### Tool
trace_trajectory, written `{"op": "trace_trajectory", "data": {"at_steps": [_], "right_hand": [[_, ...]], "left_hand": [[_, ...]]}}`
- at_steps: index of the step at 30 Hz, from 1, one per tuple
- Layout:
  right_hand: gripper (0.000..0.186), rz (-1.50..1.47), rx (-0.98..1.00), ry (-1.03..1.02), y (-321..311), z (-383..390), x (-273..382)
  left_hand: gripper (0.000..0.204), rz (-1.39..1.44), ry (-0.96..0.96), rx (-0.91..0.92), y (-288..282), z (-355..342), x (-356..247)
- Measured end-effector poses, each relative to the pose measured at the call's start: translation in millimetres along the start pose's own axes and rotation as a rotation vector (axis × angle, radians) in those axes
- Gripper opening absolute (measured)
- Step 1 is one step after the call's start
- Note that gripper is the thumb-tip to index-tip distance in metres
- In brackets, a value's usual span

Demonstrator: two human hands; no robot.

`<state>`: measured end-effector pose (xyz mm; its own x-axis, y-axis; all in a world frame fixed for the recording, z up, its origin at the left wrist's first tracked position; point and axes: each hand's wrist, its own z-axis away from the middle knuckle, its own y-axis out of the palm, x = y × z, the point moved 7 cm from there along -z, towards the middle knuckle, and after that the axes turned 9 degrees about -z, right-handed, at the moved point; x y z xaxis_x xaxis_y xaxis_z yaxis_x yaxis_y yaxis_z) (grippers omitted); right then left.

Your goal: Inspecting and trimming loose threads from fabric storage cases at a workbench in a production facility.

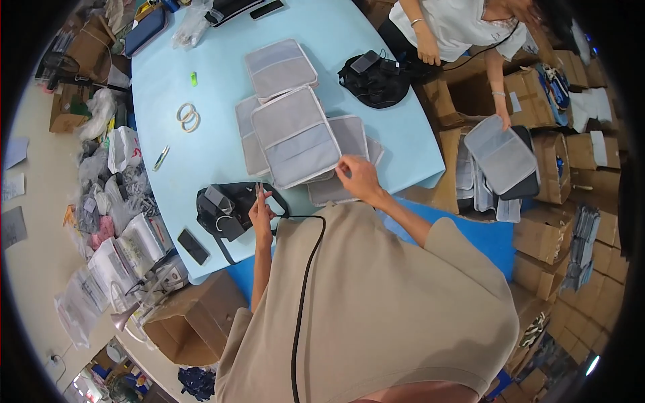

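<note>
Grey fabric pouches (295,136), at least 6 counted, are piled at the middle of the pale blue table (215,151), the pile being spread almost to the near edge. 2 rings (183,121) are placed left; open room is left between. The topmost's near right corner is touched by the right hand's (359,178) bent fingers; whether it is pinched cannot be told. Between the left hand's (261,207) closed fingers, 1 small metal tool (260,187) is held.

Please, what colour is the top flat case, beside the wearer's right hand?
Grey; the top flat case shows best in the head view.
</note>
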<state>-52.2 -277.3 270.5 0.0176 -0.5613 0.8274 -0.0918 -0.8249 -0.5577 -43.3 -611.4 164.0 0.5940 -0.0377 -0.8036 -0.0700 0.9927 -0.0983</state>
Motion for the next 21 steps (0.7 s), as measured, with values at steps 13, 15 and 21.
{"op": "trace_trajectory", "data": {"at_steps": [13, 15, 21], "right_hand": [[0.010, -0.458, -0.009, 0.275, 23.5, -6.3, -40.9], [0.012, 0.032, -0.019, -0.062, 23.3, -2.5, -10.1], [0.011, 0.024, 0.181, -0.303, 28.0, -23.7, 4.4]], "left_hand": [[0.035, -0.001, 0.048, 0.066, 24.9, -6.1, -9.4], [0.034, 0.009, 0.028, 0.067, 22.1, -4.1, -3.0], [0.034, -0.029, 0.020, 0.041, 15.3, -1.1, 8.0]]}}
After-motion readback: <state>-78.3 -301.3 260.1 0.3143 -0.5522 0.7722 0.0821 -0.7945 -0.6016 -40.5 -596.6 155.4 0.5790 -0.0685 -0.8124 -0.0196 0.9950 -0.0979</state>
